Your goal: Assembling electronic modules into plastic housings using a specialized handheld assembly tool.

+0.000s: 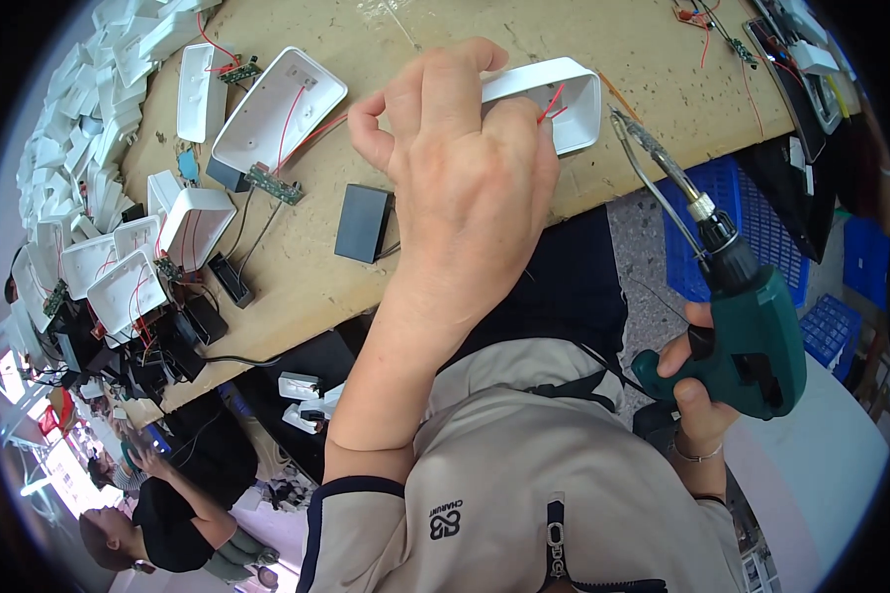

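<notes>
My left hand [470, 168] reaches over the table and grips a white plastic housing [581, 104] from above. Red wires [554, 102] show inside that housing beside my fingers; part of it is hidden by the hand. In my right hand [700, 395] is a green soldering gun [756, 326], held by its handle off the table's near edge. Its metal tip points up and left, close to the housing's right end but apart from it. A black box [363, 222] with a cable lies just left of my left wrist.
White housings [277, 109] with red wires and a green circuit board [274, 184] lie left on the wooden table [445, 20]. White parts are heaped [89, 109] at far left. Blue crates [742, 212] stand below the right edge. Another person [163, 524] is at lower left.
</notes>
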`<state>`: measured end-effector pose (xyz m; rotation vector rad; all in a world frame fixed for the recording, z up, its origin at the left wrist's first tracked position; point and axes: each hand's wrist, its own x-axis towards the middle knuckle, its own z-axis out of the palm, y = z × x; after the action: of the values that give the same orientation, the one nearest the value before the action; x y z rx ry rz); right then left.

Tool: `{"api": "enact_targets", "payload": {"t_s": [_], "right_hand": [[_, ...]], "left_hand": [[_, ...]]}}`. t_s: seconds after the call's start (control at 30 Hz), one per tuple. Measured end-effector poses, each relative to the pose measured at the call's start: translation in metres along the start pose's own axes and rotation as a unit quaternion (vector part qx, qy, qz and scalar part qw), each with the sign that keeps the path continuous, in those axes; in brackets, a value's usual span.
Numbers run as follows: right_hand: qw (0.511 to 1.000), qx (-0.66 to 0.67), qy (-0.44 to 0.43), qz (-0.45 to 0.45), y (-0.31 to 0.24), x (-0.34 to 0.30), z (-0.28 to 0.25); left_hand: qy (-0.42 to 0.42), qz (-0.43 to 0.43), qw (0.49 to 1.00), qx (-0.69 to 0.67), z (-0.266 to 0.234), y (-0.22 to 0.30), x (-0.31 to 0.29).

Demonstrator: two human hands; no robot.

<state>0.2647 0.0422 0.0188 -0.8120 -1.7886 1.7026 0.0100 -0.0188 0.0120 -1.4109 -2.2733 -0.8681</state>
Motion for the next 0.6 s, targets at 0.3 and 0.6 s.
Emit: {"api": "enact_targets", "payload": {"t_s": [0.3, 0.6], "right_hand": [[0.999, 0.013, -0.046, -0.005, 0.007, 0.003, 0.004], [0.999, 0.014, -0.051, 0.012, 0.006, 0.006, 0.01]], "left_hand": [[0.01, -0.003, 0.999, 0.039, 0.008, 0.0, -0.001], [0.004, -0.003, 0.999, 0.052, 0.01, 0.0, 0.0]]}}
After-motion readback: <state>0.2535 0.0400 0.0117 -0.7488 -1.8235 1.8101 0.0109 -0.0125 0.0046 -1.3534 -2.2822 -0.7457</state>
